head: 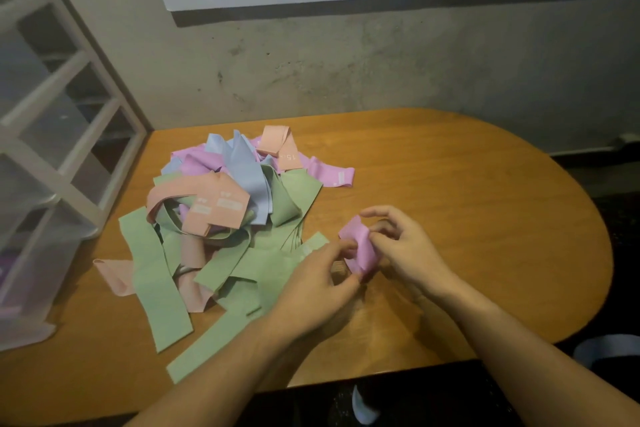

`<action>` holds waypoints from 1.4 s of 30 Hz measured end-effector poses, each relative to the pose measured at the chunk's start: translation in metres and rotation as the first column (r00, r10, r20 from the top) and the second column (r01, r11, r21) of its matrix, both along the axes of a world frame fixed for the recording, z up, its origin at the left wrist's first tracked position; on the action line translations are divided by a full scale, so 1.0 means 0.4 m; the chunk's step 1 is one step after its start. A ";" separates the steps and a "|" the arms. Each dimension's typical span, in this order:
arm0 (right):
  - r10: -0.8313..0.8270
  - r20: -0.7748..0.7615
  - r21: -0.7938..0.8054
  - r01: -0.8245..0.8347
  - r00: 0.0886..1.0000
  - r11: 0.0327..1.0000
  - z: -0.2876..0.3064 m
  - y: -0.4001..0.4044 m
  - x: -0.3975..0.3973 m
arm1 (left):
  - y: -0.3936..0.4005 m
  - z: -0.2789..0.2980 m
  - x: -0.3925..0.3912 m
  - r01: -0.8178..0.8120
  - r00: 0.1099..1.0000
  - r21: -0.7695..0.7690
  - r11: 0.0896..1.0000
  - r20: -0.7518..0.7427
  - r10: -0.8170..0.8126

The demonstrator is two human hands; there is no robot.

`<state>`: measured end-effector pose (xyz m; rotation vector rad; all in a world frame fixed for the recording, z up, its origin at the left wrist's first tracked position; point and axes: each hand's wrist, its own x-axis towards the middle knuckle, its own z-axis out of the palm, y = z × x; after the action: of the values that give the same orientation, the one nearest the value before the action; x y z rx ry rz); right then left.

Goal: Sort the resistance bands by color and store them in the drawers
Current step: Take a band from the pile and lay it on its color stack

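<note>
A folded pink resistance band (360,246) is held just above the wooden table (485,201), right of the pile. My left hand (318,284) pinches its lower left side and my right hand (405,246) pinches its right edge. A mixed pile of bands (225,218) lies at the table's left-centre: green (156,274), peach (214,208), light blue (242,166) and pink (329,173) ones tangled together. A plastic drawer unit (45,184) stands at the left edge, with translucent drawers and a white frame; something purple shows faintly in a lower drawer.
A bare concrete wall (381,73) rises behind the table, with a white panel above. The table's rounded right end drops off to a dark floor. A light blue band (606,347) lies beyond the table's edge at lower right, another pale piece (362,406) by the near edge.
</note>
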<state>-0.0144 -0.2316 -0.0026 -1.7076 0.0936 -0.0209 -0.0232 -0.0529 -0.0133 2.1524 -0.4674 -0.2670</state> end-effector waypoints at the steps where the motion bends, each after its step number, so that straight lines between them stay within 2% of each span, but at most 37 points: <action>1: 0.004 0.003 0.013 -0.004 1.000 1.000 0.008 0.002 -0.008 | -0.005 0.004 -0.007 -0.024 0.998 -0.054 0.998 -0.055 0.021; 7: 0.042 0.034 0.055 -0.043 0.999 0.998 0.017 0.003 -0.041 | -0.027 0.038 -0.011 -0.188 0.938 -0.331 0.925 -0.339 0.070; 10: 0.045 0.003 0.071 -0.045 0.999 0.996 0.003 0.003 -0.051 | -0.038 0.060 -0.004 -0.228 0.915 -0.400 0.888 -0.400 0.056; 15: 0.052 -0.049 0.131 -0.045 0.997 0.990 -0.010 0.000 -0.063 | -0.059 0.074 0.006 -0.395 0.826 -0.554 0.733 -0.564 0.019; 18: 0.031 -0.074 0.231 -0.013 0.997 0.973 -0.020 0.000 -0.067 | -0.071 0.079 0.008 -0.410 0.834 -0.578 0.706 -0.551 0.033; 20: -0.001 -0.081 0.242 0.020 0.997 0.970 -0.031 -0.003 -0.065 | -0.080 0.088 0.007 -0.413 0.842 -0.598 0.687 -0.538 0.038; 24: -0.159 -0.099 0.142 0.172 0.982 0.975 -0.043 -0.019 -0.058 | -0.091 0.112 0.000 -0.415 0.844 -0.668 0.617 -0.536 -0.012; 26: -0.190 -0.107 0.127 0.203 0.976 0.971 -0.034 -0.027 -0.059 | -0.095 0.127 -0.006 -0.387 0.857 -0.688 0.614 -0.514 -0.036; 29: -0.147 -0.073 0.153 0.157 0.986 0.976 -0.010 -0.033 -0.068 | -0.098 0.147 -0.015 -0.361 0.861 -0.696 0.621 -0.505 -0.066; 32: -0.086 -0.013 0.213 0.087 0.996 0.973 0.014 -0.034 -0.080 | -0.099 0.167 -0.023 -0.384 0.845 -0.718 0.581 -0.526 -0.092; 35: -0.081 0.015 0.167 0.077 0.997 0.983 0.026 -0.046 -0.081 | -0.105 0.187 -0.029 -0.402 0.822 -0.741 0.538 -0.551 -0.145; 39: -0.077 -0.054 0.212 0.087 0.996 0.973 0.044 -0.064 -0.075 | -0.118 0.207 -0.029 -0.410 0.806 -0.760 0.504 -0.561 -0.191; 42: -0.024 -0.128 0.335 0.066 0.991 0.940 0.053 -0.072 -0.076 | -0.131 0.231 -0.021 -0.416 0.814 -0.781 0.465 -0.548 -0.193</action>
<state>-0.0446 -0.2604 0.0185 -1.3607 0.2158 0.0630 -0.0318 -0.1053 0.0792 0.9434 -0.0294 -0.4542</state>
